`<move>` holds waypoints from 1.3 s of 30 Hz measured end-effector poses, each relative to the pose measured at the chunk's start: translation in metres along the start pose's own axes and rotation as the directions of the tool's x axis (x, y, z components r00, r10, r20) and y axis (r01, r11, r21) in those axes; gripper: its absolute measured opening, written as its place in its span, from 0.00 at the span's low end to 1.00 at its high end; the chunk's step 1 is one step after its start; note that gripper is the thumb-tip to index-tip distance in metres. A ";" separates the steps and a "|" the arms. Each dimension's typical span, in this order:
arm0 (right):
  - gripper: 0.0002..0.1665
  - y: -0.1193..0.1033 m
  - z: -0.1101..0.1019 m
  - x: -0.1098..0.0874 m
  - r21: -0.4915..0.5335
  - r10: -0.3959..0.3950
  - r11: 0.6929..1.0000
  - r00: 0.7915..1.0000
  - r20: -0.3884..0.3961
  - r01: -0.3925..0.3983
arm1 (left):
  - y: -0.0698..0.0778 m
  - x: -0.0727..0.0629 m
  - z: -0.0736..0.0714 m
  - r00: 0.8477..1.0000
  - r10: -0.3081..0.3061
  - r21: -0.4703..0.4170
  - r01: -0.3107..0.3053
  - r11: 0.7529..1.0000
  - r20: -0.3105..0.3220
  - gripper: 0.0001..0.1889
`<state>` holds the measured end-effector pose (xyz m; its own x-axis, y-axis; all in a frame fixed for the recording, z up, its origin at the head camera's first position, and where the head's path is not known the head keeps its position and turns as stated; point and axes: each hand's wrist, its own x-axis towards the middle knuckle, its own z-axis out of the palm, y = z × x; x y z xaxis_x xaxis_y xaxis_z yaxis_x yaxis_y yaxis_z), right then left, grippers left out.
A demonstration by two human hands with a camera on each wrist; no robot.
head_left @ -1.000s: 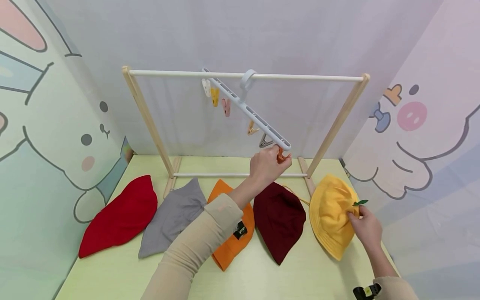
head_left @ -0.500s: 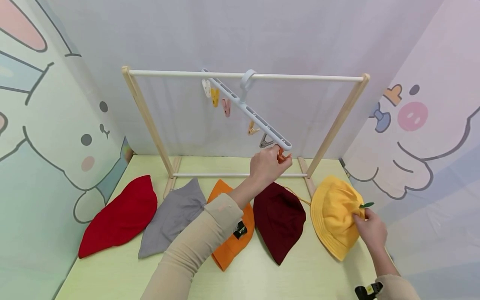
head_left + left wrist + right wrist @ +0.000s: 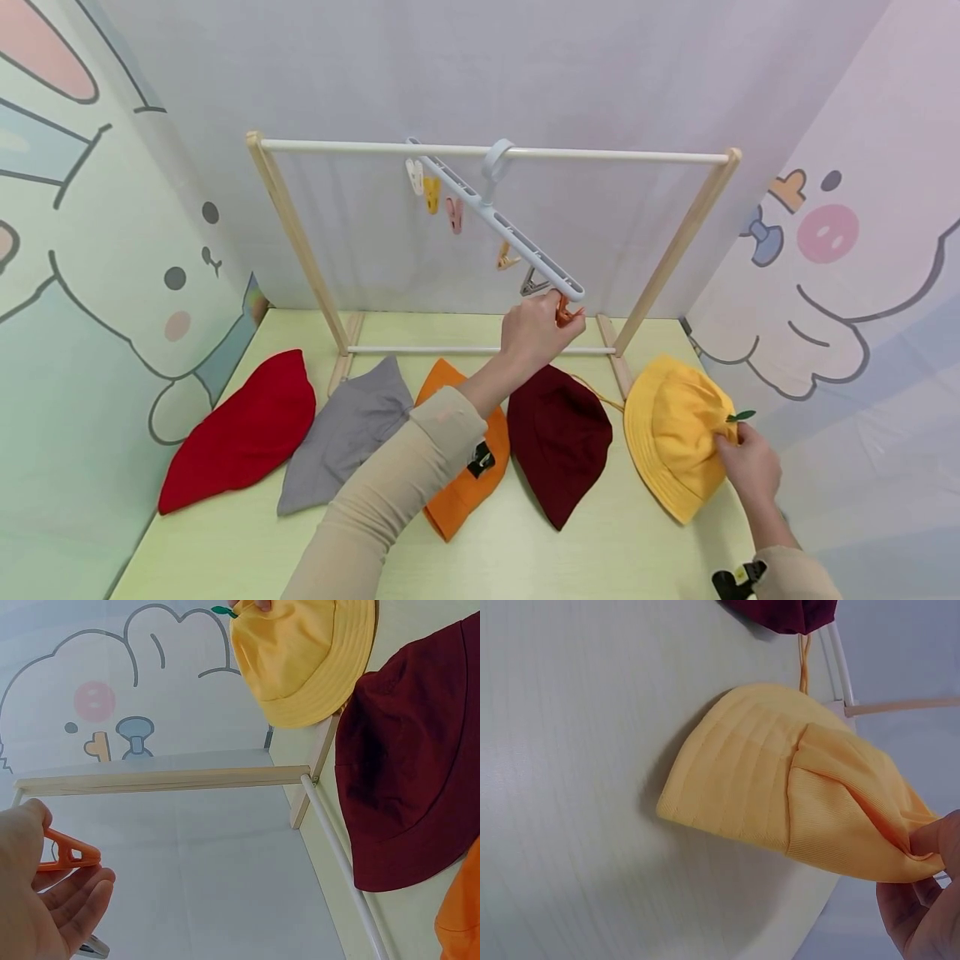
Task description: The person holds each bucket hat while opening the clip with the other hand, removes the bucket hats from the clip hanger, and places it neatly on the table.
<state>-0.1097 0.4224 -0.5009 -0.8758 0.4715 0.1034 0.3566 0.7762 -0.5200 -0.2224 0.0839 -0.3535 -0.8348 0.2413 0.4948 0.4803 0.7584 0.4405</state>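
Note:
My left hand (image 3: 536, 333) grips an orange clothespin (image 3: 75, 853) at the near end of a light blue clip hanger (image 3: 517, 237). In the left wrist view that clothespin sits between thumb and fingers. At the right, my right hand (image 3: 750, 462) pinches the crown of a yellow bucket hat (image 3: 671, 433) beside its green leaf tip (image 3: 741, 415). The right wrist view has the hat's crown bunched in the fingers and its brim (image 3: 735, 769) tilted over the table. Nearest to this hat lies a dark red hat (image 3: 558, 442).
A rack with a white top rod (image 3: 337, 147) carries the hanger by its hook. White, yellow, pink, tan and grey clothespins hang along it. Orange (image 3: 450, 512), grey (image 3: 337, 450) and red hats (image 3: 243, 433) lie to the left on the pale table (image 3: 600, 562).
My right hand has drawn the yellow hat slightly to the right and toward me. The left hand stays at the orange clothespin.

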 end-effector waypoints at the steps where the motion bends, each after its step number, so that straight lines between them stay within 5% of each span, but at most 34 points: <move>1: 0.13 0.001 0.000 0.000 -0.001 0.004 1.000 1.000 0.001 -0.004 | 0.000 0.000 0.000 1.000 0.002 0.000 -0.002 1.000 -0.002 0.11; 39: 0.29 0.019 0.009 0.018 -0.157 0.207 0.970 0.970 0.131 -0.186 | 0.001 0.000 0.001 1.000 0.024 -0.008 -0.025 1.000 -0.017 0.11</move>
<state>-0.1215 0.4418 -0.5168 -0.8180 0.5630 -0.1182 0.5596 0.7312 -0.3901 -0.2222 0.0853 -0.3541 -0.8181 0.2491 0.5183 0.5029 0.7471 0.4346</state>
